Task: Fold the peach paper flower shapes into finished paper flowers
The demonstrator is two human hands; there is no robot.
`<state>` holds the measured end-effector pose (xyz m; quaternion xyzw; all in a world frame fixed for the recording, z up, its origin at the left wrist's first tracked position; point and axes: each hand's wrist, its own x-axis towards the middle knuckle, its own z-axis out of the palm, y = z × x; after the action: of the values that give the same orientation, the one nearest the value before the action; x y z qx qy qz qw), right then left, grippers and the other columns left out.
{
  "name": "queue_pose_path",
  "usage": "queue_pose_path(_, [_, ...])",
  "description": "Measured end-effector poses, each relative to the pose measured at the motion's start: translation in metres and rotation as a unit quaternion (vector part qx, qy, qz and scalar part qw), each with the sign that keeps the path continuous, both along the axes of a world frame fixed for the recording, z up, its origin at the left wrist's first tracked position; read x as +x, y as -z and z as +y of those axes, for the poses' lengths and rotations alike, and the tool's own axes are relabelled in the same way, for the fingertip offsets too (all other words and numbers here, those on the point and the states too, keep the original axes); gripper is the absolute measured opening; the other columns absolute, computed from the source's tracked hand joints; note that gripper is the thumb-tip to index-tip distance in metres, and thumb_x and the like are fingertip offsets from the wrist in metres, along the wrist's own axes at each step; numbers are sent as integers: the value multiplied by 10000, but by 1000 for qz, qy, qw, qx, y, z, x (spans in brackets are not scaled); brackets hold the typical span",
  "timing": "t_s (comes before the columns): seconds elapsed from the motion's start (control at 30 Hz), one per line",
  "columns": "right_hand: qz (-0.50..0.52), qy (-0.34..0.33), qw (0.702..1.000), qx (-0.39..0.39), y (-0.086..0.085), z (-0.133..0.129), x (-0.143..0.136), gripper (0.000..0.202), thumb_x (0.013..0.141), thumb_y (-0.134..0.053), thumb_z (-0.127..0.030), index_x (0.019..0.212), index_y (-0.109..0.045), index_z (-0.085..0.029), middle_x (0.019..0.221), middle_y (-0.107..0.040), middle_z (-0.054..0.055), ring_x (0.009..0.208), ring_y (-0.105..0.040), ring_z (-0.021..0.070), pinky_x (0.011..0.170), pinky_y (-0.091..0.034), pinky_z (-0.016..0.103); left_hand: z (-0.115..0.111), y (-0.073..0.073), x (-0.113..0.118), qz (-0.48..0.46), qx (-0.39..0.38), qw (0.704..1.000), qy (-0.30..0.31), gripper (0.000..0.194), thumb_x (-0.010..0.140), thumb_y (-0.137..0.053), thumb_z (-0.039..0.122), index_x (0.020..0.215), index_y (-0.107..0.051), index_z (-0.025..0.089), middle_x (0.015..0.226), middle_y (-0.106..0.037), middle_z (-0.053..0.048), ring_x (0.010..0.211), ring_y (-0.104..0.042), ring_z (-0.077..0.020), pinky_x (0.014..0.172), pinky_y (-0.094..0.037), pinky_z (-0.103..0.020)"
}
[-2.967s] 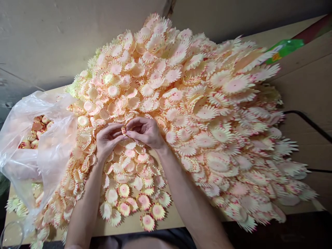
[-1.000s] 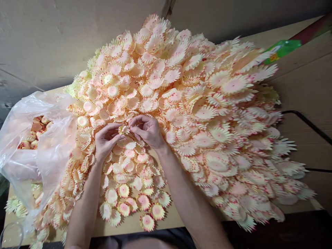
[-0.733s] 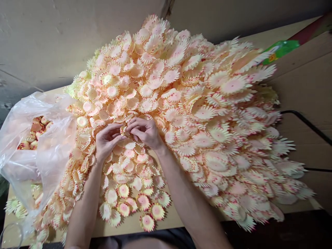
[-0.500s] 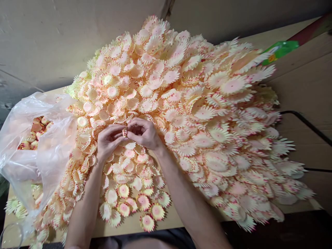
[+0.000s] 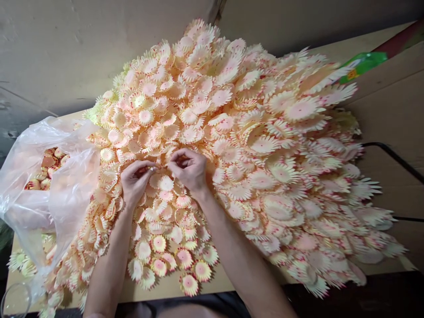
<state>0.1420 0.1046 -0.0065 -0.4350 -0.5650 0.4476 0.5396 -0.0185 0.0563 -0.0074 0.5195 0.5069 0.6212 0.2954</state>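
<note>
My left hand [image 5: 135,177] is closed in a pinch, thumb against forefinger, with a tiny whitish bit showing at the fingertips; its kind is too small to make out. A short gap to the right, my right hand [image 5: 190,170] is also pinched, fingers curled, and what it holds, if anything, is hidden. Both hands hover over the pale flower-petal discs [image 5: 165,183], cream and pink with fringed, red-tipped edges. Several loose petal discs [image 5: 188,285] lie between my forearms near the table's front edge.
A large heap of the same fringed discs [image 5: 265,143] covers the table's middle and right. On the left, a clear plastic bag [image 5: 71,203] holds rolled red-and-cream buds [image 5: 51,170]. A green wrapper [image 5: 367,64] and a black cable [image 5: 394,157] are at the right; a clear round rim [image 5: 16,300] shows front left.
My hands were together around a small red-and-cream piece. They have drawn apart, the left slightly leftward and the right to the right; that piece is no longer visible.
</note>
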Motion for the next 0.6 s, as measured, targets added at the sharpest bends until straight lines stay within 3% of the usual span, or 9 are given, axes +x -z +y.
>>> queue_pose_path(0.1, [40, 37, 999, 2, -4, 4, 7, 121, 675, -709, -165, 664, -596, -206, 556, -552, -43, 471, -481, 94, 431, -363, 220, 0, 0, 0, -63, -12, 997, -51, 179, 747, -821, 267, 894, -771, 179, 816, -739, -29, 691, -670, -99, 660, -549, -195])
queue_pose_path(0.23, [56, -36, 998, 11, -8, 4, 10, 141, 709, -778, -232, 709, -640, -202, 559, -510, -53, 465, -410, 76, 433, -318, 226, 2, -2, 3, -102, -28, 994, 37, 383, 630, -901, 283, 973, -759, 190, 949, -723, -35, 803, -697, -127, 732, -595, -232])
queue_pose_path(0.33, [57, -121, 991, 3, -11, 1, 9, 149, 718, -807, -284, 738, -694, -188, 653, -604, -16, 519, -489, 87, 474, -389, 237, 1, -1, 4, -129, -28, 987, 93, 386, 634, -901, 259, 988, -757, 205, 1047, -690, -41, 911, -706, -151, 816, -613, -270])
queue_pose_path(0.47, [69, -181, 980, -54, -11, -2, 6, 214, 709, -825, -369, 766, -740, -181, 650, -681, 8, 557, -601, 129, 526, -508, 263, 1, 1, 3, -133, -23, 983, 124, 356, 662, -886, 242, 995, -770, 196, 1064, -657, -53, 933, -710, -160, 844, -623, -286])
queue_pose_path(0.6, [86, -211, 971, -70, -10, -3, 6, 178, 724, -820, -344, 770, -765, -181, 677, -725, 16, 617, -678, 151, 595, -570, 270, 1, 2, 1, -121, -10, 984, 133, 321, 685, -870, 220, 992, -779, 191, 1049, -657, -57, 914, -709, -151, 840, -628, -278])
